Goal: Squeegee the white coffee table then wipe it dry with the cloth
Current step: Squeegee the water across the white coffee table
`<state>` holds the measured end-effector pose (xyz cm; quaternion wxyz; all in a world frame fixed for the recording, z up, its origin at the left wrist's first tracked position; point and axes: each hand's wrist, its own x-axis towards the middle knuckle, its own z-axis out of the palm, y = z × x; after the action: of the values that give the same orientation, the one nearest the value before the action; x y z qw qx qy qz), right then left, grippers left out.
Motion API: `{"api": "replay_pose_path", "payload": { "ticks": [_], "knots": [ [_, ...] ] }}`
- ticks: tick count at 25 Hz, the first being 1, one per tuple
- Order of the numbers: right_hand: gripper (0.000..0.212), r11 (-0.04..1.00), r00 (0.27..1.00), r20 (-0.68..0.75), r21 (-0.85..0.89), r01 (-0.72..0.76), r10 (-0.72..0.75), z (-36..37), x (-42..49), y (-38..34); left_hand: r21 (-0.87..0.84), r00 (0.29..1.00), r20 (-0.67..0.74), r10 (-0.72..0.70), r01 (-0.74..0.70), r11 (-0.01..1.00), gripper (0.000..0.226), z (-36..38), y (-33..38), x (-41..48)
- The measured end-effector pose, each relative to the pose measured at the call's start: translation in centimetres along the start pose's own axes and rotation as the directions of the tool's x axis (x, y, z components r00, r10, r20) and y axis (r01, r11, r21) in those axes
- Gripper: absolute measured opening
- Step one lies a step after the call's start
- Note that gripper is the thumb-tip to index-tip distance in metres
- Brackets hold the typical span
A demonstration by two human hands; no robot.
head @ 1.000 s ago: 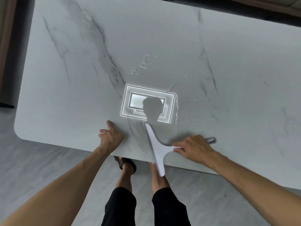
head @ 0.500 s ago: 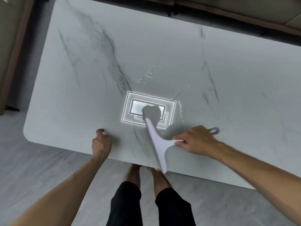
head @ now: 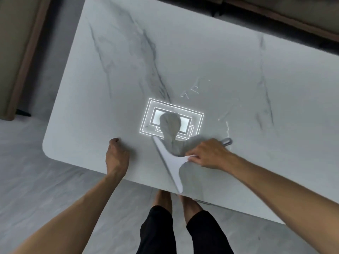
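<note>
The white marble-patterned coffee table (head: 201, 61) fills most of the view. My right hand (head: 207, 153) grips the handle of a white squeegee (head: 171, 162), whose blade lies on the tabletop and reaches from near the ceiling-light reflection to the table's near edge. The metal end of the handle (head: 227, 141) pokes out beyond my right hand. My left hand (head: 116, 154) rests on the table near its front edge, fingers curled under, holding nothing. Thin streaks and droplets of water (head: 227, 125) lie to the right of the blade. No cloth is in view.
A bright reflection of a ceiling light (head: 172, 120) shows on the tabletop. My legs and bare feet (head: 165, 198) stand on the grey floor at the table's near edge. A dark sofa base (head: 275, 17) runs along the far side, and a wooden edge (head: 23, 57) lies at left.
The squeegee has been drawn left along the near part of the table. My left hand's fingers have curled in, and it has slid left. The view has shifted left.
</note>
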<state>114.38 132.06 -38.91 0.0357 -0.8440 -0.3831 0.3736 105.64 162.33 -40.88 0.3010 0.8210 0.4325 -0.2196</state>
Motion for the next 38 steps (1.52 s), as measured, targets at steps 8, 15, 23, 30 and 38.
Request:
{"api": "replay_pose_path", "payload": {
  "ticks": [8,15,23,30,38],
  "knots": [
    [0.036,0.896,0.898,-0.160,-0.113,-0.430,0.411,-6.8,-8.0,10.1,-0.125,0.998,0.014,0.058,-0.055,0.991,0.050,-0.1,4.8,1.8],
    [0.032,0.964,0.958,0.116,-0.022,0.267,-0.263,-2.9,5.3,-8.5,-0.139,0.999,-0.034,-0.043,0.038,0.990,0.046,-3.5,1.3,3.0],
    [0.030,0.984,0.984,0.014,0.016,0.179,-0.179,-4.5,11.0,-7.3,-0.069,1.000,-0.008,-0.016,0.016,0.997,0.049,-4.6,-0.9,3.7],
    [0.033,0.937,0.921,-0.222,0.220,-0.273,0.321,-8.1,6.9,5.9,0.071,0.961,0.082,0.265,-0.271,0.960,0.069,-1.8,6.1,2.8],
    [0.029,0.740,0.734,-0.180,0.353,-0.573,0.654,-4.0,-6.2,15.4,0.405,0.904,0.239,0.353,-0.423,0.811,0.101,3.7,17.6,3.0]
  ]
}}
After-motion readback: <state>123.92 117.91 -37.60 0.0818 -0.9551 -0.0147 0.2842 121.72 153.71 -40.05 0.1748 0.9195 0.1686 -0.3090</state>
